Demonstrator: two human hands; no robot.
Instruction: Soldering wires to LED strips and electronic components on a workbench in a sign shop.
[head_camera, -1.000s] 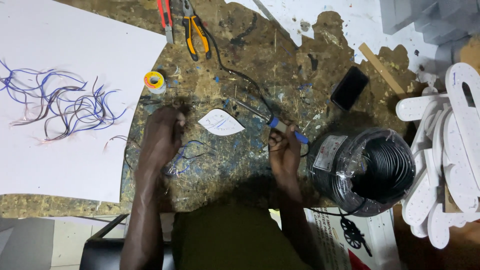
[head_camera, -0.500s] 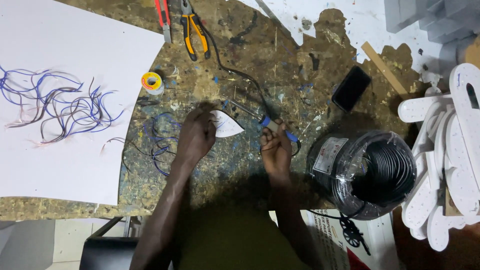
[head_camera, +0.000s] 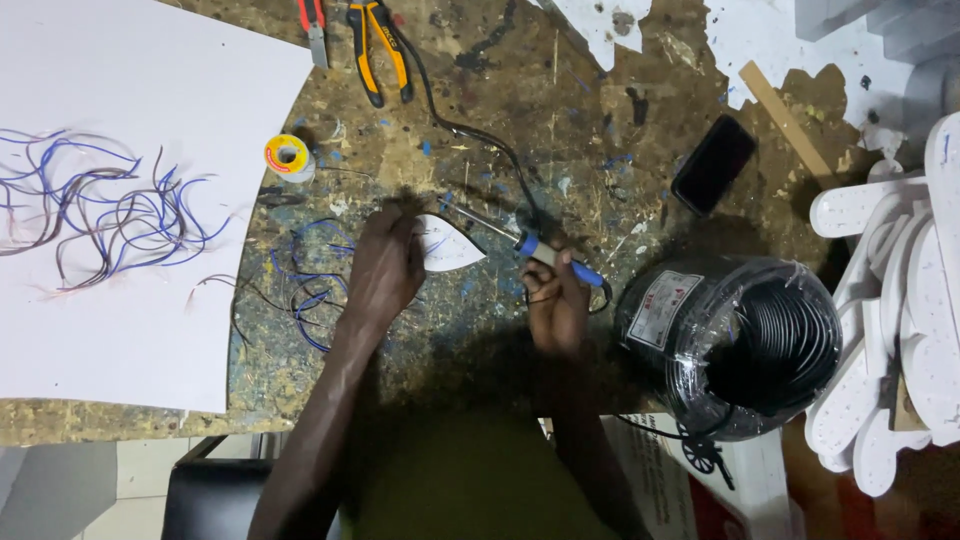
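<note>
Head view: your two hands work at the middle of a paint-spattered workbench (head_camera: 600, 130).
Left hand (head_camera: 385, 270): pressed flat on the white leaf-shaped piece (head_camera: 452, 247), fingers bent over its left edge.
Right hand (head_camera: 556, 305): fist shut round the blue-handled soldering iron (head_camera: 545, 255), whose tip points up-left towards the white piece.
Wire coil (head_camera: 745, 340): round black roll in clear wrap just right of your right hand, with a white rectangular label with a red mark (head_camera: 665, 308) on its left side.
Solder reel (head_camera: 287, 155): small yellow ring, up-left of your left hand.
White sheet (head_camera: 150, 100): far left, bearing loose blue and black wire offcuts (head_camera: 110, 210).
Phone (head_camera: 713, 164): dark slab, upper right.
</note>
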